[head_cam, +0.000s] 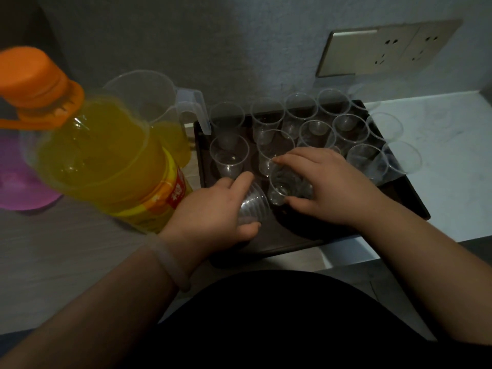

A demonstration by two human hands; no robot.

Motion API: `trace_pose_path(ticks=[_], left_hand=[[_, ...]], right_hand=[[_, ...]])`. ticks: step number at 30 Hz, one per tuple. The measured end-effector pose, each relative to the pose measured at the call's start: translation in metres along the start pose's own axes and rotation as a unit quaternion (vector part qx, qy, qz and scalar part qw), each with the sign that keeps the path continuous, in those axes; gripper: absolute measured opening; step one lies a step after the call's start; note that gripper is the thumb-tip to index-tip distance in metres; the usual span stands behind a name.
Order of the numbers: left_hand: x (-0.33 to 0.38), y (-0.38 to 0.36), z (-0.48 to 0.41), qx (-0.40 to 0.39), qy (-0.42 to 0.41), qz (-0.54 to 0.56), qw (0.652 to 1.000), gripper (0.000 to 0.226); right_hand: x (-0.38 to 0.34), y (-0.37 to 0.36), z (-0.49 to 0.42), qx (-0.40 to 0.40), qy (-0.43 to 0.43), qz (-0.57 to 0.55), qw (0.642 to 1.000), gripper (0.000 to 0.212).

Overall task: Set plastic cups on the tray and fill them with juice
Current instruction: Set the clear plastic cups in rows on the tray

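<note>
A dark rectangular tray (pixel 407 198) lies on the counter and carries several clear plastic cups (pixel 346 126), all empty and upright in rows. My left hand (pixel 213 211) grips a stack of nested clear cups (pixel 253 206), held on its side over the tray's front left part. My right hand (pixel 330 187) holds a single clear cup (pixel 279 185) just above the tray's front middle, mouth tilted toward the stack. A large bottle of orange juice (pixel 106 161) with an orange cap stands at the left, capped.
A clear plastic pitcher (pixel 159 99) holding some orange juice stands behind the bottle, against the wall. A purple object (pixel 24 187) lies at the far left. A wall socket plate (pixel 386 46) is at the upper right. The counter's front edge runs close to my body.
</note>
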State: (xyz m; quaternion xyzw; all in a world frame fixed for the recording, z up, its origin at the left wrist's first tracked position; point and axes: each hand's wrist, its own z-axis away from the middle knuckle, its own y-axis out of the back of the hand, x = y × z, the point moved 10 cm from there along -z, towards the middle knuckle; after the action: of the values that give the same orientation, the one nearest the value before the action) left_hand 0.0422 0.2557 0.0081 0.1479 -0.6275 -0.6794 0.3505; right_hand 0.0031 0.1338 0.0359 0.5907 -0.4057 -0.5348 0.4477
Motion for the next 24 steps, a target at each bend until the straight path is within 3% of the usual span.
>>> trace_pose_path(ticks=[15, 21, 24], left_hand=[[0.006, 0.011, 0.007, 0.029, -0.005, -0.003, 1.0, 0.081], [0.005, 0.012, 0.01, 0.027, 0.016, 0.015, 0.999, 0.085], [0.01, 0.023, 0.012, 0.051, -0.001, 0.03, 0.998, 0.076]], right_hand=[[0.0, -0.002, 0.004, -0.001, 0.004, -0.003, 1.0, 0.065], [-0.014, 0.021, 0.008, 0.069, 0.032, -0.062, 0.995, 0.062], [-0.026, 0.026, 0.004, 0.054, 0.039, -0.115, 0.991, 0.066]])
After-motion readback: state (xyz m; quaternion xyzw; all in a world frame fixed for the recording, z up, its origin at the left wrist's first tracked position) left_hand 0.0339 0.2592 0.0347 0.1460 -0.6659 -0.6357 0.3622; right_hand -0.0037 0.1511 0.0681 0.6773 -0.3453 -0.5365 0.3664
